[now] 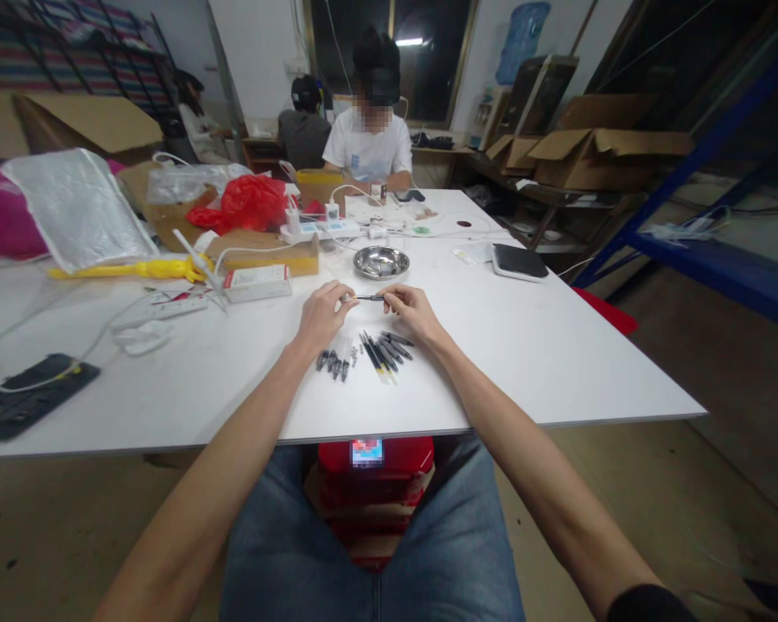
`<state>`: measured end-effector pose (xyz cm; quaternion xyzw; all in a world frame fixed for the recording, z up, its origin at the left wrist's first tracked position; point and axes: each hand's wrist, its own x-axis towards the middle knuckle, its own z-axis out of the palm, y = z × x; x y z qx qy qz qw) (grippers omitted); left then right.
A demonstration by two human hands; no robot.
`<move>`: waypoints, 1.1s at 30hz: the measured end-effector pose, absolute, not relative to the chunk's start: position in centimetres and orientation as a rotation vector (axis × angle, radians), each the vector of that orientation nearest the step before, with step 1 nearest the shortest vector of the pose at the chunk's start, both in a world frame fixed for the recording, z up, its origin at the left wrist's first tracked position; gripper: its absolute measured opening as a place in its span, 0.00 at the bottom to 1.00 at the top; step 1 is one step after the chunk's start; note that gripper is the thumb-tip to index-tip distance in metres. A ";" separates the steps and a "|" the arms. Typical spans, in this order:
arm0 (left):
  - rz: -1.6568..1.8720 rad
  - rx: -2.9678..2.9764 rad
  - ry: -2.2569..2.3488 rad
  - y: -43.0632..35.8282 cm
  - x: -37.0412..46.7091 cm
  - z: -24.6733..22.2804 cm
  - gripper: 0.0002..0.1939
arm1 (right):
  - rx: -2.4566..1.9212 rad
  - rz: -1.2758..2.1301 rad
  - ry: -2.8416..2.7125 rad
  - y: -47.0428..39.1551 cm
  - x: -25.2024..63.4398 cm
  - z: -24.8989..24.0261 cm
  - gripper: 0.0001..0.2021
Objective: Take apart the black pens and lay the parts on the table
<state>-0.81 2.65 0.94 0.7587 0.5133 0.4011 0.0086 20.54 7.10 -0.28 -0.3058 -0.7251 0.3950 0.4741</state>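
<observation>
Left hand (322,315) and right hand (413,313), fingertips pinched, grip opposite ends of a slim pen (371,297) near frame centre. Pen parts (389,350) lie below on the counter (532,371).

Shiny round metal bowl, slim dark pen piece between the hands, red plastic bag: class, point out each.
Shiny round metal bowl (381,263): head view, inner surface.
Slim dark pen piece (371,297): head view, mid-shaft.
Red plastic bag (252,204): head view, crumpled middle.
</observation>
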 end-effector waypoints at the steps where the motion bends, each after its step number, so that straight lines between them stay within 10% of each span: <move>1: 1.249 2.366 1.620 2.7 -0.9 0.9 0.05 | -0.762 0.958 -1.765 7.2 20.7 -0.3 0.16; 15: 0.969 2.332 1.804 3.9 -2.3 -0.4 0.02 | -1.086 0.456 -2.121 7.7 21.2 -1.1 0.09; 24: 1.450 2.160 1.794 3.0 -2.9 0.5 0.07 | -1.020 0.353 -1.966 6.2 21.9 1.6 0.17; 33: 0.870 2.131 2.025 -2.0 -3.8 0.6 0.15 | -0.832 0.606 -2.413 4.1 21.2 3.2 0.05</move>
